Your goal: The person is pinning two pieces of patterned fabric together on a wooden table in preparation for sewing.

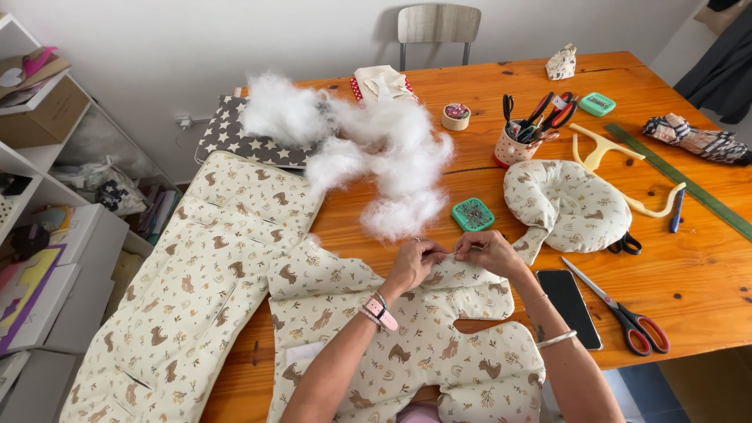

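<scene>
A cream padded fabric piece (407, 352) printed with small brown animals lies in front of me on the wooden table (705, 274). My left hand (413, 264) pinches its upper edge, fingers closed on the cloth. My right hand (487, 251) meets it at the same edge, fingertips pinched together, seemingly on a thin pin or needle; the item is too small to tell. A pile of white stuffing (376, 157) sits just beyond the hands. A small teal pin box (472, 214) rests between the stuffing and my hands.
A large matching quilted mat (204, 274) hangs over the table's left side. A stuffed curved cushion (564, 205), a black phone (569, 298), red-handled scissors (627, 313), a cup of tools (517, 141), a green ruler (681, 180) and a chair (437, 27) lie to the right and rear.
</scene>
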